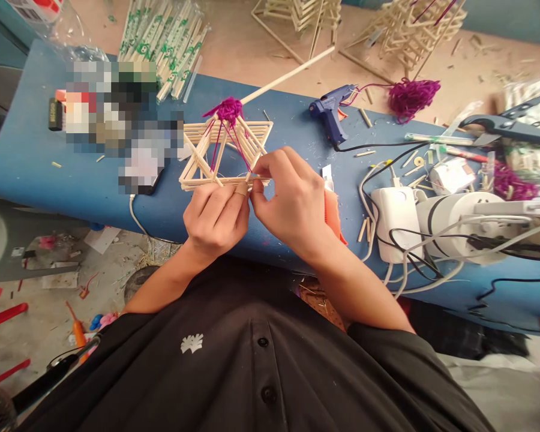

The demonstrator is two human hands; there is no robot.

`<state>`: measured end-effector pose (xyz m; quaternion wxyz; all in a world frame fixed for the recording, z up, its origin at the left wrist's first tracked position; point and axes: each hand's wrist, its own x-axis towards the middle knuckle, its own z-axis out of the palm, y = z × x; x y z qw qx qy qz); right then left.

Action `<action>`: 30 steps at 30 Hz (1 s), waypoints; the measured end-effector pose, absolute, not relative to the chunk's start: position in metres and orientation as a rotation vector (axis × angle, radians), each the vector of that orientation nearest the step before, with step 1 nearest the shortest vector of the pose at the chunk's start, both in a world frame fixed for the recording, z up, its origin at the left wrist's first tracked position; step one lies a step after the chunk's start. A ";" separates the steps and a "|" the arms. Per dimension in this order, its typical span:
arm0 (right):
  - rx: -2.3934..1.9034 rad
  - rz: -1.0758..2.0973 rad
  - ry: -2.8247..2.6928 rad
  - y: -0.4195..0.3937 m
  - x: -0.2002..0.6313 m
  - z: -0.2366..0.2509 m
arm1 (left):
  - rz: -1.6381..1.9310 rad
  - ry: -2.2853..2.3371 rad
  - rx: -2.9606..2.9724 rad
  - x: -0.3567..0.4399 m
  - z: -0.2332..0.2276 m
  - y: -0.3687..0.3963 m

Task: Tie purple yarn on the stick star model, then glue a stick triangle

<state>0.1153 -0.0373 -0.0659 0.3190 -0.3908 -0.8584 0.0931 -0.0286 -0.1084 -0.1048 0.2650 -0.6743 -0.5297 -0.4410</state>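
Pinching together at the near edge of a stick frame (225, 153), both hands work on purple yarn (228, 110) strung from a wound knot at the frame's top down to its lower rail. The left hand (216, 216) has its fingers curled, thumb and forefinger closed on the rail where a strand meets it; the right hand (292, 201) is closed likewise, fingertips nipping what looks like the strand's end, though the yarn between them is too fine to see surely. The frame stands near the front edge of the blue bench (40, 174), middle of its length. The step seems to be fastening a strand; next calls for keeping tension. A glue gun (328, 114) lies toward the far edge.
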 end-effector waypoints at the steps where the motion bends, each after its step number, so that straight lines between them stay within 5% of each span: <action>1: -1.039 0.204 -2.296 -0.038 0.114 -0.063 | -1.183 -1.421 -1.833 -0.029 -0.104 -0.109; 18: -0.736 -0.371 -2.577 -0.030 0.117 -0.056 | -1.130 -1.490 -1.884 -0.030 -0.087 -0.110; 30: -0.962 0.262 -2.508 -0.025 0.119 -0.048 | -1.104 -1.487 -1.898 -0.032 -0.086 -0.110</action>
